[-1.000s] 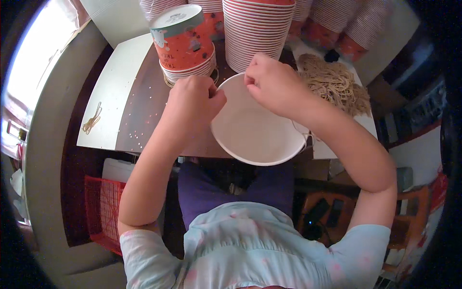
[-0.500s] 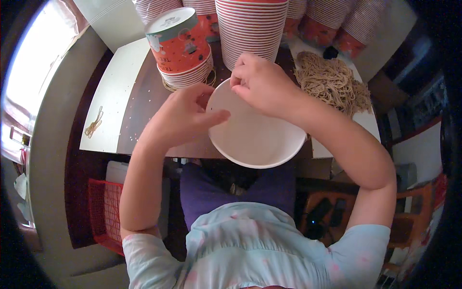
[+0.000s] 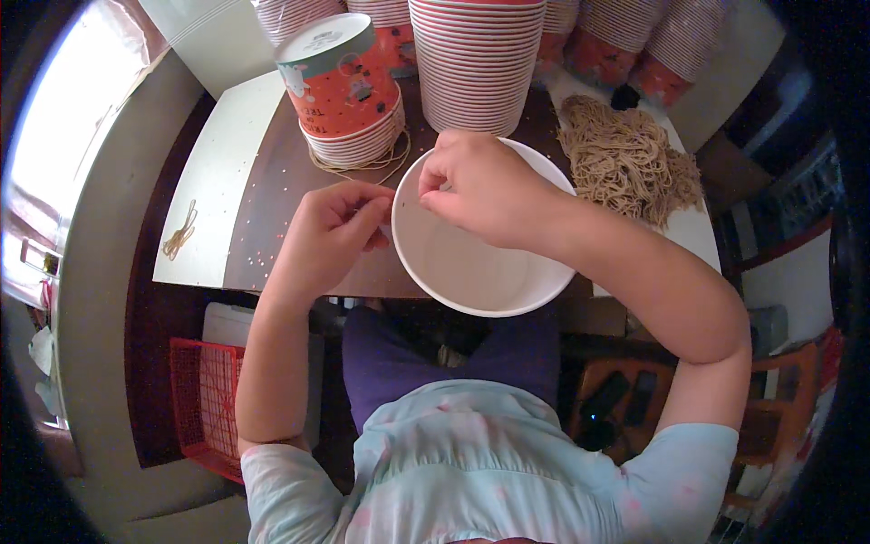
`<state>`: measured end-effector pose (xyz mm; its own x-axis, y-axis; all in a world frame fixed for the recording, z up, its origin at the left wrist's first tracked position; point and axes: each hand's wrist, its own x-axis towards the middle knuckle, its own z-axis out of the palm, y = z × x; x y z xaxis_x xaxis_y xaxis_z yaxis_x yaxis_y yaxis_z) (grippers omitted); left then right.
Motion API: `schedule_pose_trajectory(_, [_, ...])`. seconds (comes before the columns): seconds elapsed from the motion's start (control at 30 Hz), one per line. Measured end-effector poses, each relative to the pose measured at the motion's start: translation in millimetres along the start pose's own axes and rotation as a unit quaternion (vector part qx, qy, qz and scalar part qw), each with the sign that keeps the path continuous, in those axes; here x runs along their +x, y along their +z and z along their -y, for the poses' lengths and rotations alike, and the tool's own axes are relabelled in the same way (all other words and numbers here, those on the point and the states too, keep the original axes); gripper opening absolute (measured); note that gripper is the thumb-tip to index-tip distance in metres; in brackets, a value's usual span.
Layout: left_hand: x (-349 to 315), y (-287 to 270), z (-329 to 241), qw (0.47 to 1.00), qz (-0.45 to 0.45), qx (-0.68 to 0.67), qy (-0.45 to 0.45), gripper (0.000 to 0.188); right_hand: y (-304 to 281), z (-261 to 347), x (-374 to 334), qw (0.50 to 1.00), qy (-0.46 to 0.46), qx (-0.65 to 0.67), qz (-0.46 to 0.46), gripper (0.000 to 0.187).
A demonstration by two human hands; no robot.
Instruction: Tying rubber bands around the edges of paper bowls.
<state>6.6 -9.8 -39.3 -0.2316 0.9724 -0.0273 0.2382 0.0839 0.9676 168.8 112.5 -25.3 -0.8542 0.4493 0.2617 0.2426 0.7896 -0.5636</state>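
A round white bucket (image 3: 480, 263), open side up, sits at the table's near edge in front of me. A tiny dark hole shows in its inner wall close to the left rim. Outside that rim, my left hand (image 3: 337, 227) pinches thumb and fingers together beside the wall. Over the bucket's mouth my right hand (image 3: 485, 186) is closed, thumb against curled fingers near the hole. Whatever either hand grips, perhaps thin cord, is too small or hidden to make out.
Back left, an upside-down orange printed bucket (image 3: 340, 86) tops a short stack with cord loops around its base. A tall bucket stack (image 3: 476, 68) stands behind my hands. A heap of tan cords (image 3: 625, 159) lies right, a small cord bundle (image 3: 180, 231) left. Below is a red basket (image 3: 207, 394).
My left hand has drawn back from over the rim to outside it, its fingers closing into a pinch. My right hand has come down and slightly left, lower over the bucket.
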Motion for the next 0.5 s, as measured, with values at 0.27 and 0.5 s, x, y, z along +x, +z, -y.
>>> schedule_pose_trajectory(0.27, [4, 2, 5, 1.0, -0.012, 0.011, 0.014, 0.018, 5, 1, 4, 1.0, -0.004, -0.016, 0.006, 0.01])
schedule_pose_trajectory(0.5, [4, -1, 11, 0.978, -0.061, 0.171, 0.101, 0.022, 6, 5, 5, 1.0, 0.006, -0.008, 0.018, 0.012])
